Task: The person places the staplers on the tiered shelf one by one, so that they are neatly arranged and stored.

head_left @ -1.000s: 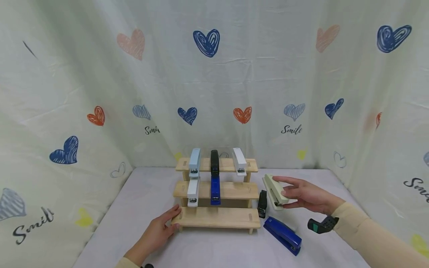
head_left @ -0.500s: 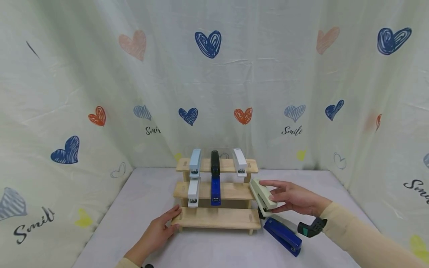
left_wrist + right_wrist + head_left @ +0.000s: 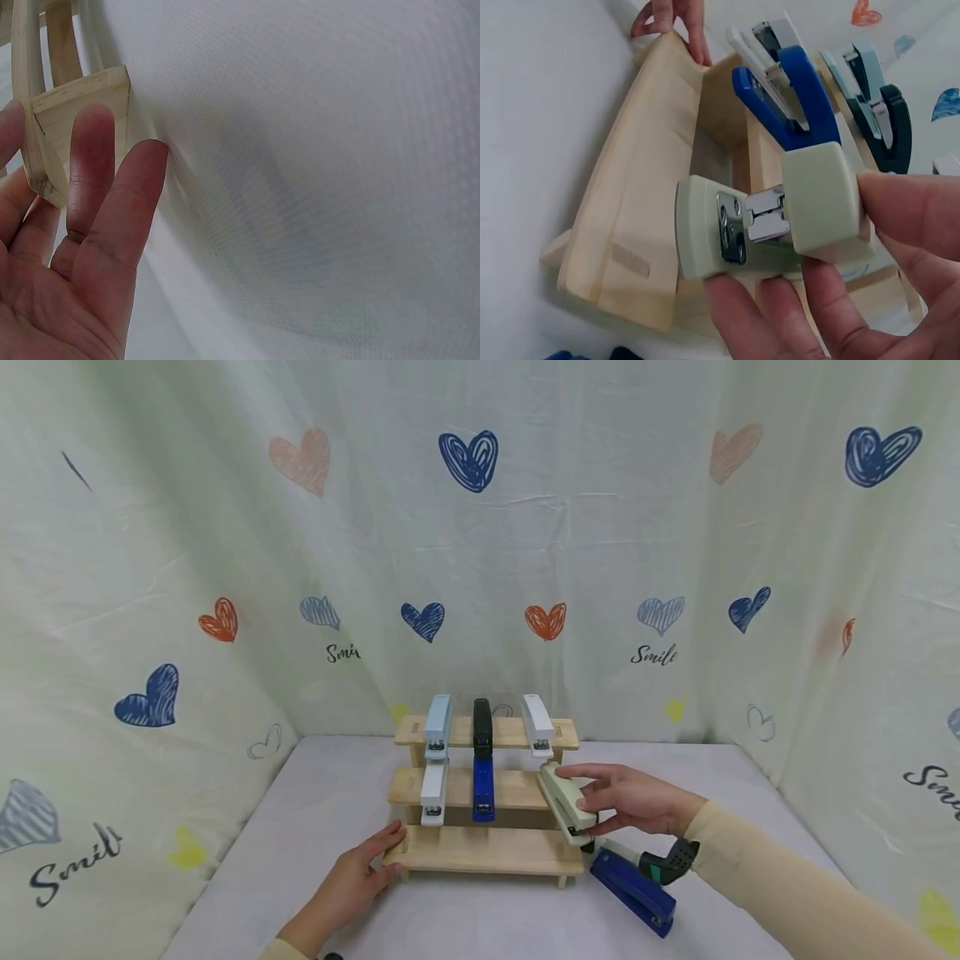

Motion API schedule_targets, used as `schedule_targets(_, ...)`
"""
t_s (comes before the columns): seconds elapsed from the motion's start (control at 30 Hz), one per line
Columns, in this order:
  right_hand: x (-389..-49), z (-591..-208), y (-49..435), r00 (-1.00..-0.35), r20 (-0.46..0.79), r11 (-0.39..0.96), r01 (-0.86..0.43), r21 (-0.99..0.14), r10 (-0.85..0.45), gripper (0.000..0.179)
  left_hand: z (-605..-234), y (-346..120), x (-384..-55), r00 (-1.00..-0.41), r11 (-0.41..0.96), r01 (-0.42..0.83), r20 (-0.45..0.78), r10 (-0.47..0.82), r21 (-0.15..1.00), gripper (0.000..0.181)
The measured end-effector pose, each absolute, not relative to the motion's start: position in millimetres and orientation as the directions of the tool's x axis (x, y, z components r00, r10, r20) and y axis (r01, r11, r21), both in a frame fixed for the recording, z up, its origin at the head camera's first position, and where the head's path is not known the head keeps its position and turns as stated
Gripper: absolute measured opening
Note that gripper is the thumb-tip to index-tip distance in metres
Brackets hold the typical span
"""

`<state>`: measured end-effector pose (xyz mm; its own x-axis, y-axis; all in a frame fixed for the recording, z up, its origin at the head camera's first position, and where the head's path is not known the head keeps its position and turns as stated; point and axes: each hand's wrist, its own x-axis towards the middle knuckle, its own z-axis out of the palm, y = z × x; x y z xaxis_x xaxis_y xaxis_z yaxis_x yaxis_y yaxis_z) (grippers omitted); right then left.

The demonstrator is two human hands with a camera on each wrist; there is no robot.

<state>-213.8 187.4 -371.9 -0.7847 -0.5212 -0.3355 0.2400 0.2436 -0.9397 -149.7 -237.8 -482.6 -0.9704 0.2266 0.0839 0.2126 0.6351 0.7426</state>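
Note:
In the head view, my right hand holds a pale green stapler at the right end of the middle tier of a three-tier wooden stand. The right wrist view shows thumb and fingers around this stapler, its front tilted outward; whether it touches the tier I cannot tell. My left hand grips the left end of the bottom tier. In the left wrist view two fingers of the left hand extend past the wood. On the middle tier sit a white stapler and a blue stapler.
Light blue, black and white staplers line the top tier. Right of the stand, a larger blue stapler lies on the white tabletop. Beside it a black item is mostly hidden. A heart-print curtain surrounds the table.
My right hand has carried the pale green stapler leftward from beyond the stand's right side to the middle tier's right end. The left hand stays on the stand.

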Motion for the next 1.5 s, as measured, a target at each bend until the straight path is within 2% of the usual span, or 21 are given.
schedule_targets(0.33, -215, -368, 161, -0.841, -0.366, 0.314, 0.250, -0.916, -0.398, 0.056, -482, -238, -149, -0.967, 0.630, 0.227, 0.092, 0.239, 0.743, 0.050)
schedule_targets(0.53, -211, -367, 152, -0.869, -0.334, 0.276, 0.242, -0.930, -0.364, 0.055, -483, -238, -149, -0.965, 0.629, 0.234, 0.096, 0.245, 0.742, 0.050)
schedule_targets(0.77, -201, -376, 148, -0.914, -0.270, 0.275, 0.187, -0.943, -0.303, 0.067, -481, -237, -149, -0.966, 0.639, 0.228, 0.091, 0.240, 0.735, 0.050)
schedule_targets(1.03, -198, -387, 138, -0.951, -0.188, 0.269, 0.120, -0.956, -0.246, 0.060, -480, -237, -148, -0.969, 0.645, 0.223, 0.092, 0.230, 0.731, 0.050)
schedule_targets(1.33, -200, -389, 131, -0.966, -0.171, 0.268, 0.115, -0.956, -0.195, 0.056, -482, -238, -149, -0.966, 0.642, 0.237, 0.108, 0.235, 0.729, 0.050)
schedule_targets(1.5, -201, -389, 131, -0.966, -0.169, 0.263, 0.114, -0.958, -0.197, 0.056, -481, -236, -149, -0.973, 0.647, 0.205, 0.084, 0.213, 0.734, 0.052)
